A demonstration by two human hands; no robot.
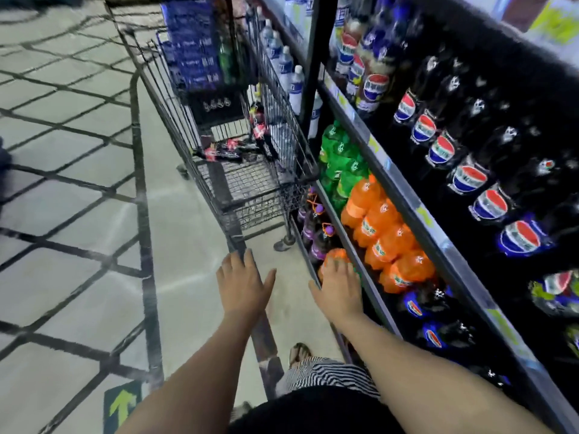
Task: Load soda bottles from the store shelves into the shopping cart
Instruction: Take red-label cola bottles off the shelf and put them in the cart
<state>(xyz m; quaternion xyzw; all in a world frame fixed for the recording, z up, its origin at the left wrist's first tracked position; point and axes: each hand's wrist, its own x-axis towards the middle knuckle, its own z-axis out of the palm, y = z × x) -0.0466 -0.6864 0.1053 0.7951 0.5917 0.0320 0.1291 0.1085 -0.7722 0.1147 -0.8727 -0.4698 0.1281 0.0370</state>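
Note:
A black wire shopping cart (pixel 294 142) stands in the aisle against the shelves, with several dark soda bottles with red labels (pixel 225 151) lying in its basket. My left hand (pixel 244 283) is open, fingers spread, just behind the cart's low rear frame, holding nothing. My right hand (pixel 340 289) reaches to the bottom shelf, fingers laid over the top of an orange soda bottle (pixel 335 254) and thumb splayed clear of it. More orange bottles (pixel 385 239) fill the shelf above.
The shelving (pixel 416 211) runs along the right with green bottles (pixel 341 158), purple bottles (pixel 316 227), dark cola bottles with red-white-blue labels (pixel 466 177) and water bottles (pixel 294 79). To the left lies tiled floor with a yellow arrow sticker (pixel 122 405). My sandalled foot (pixel 299 352) is below.

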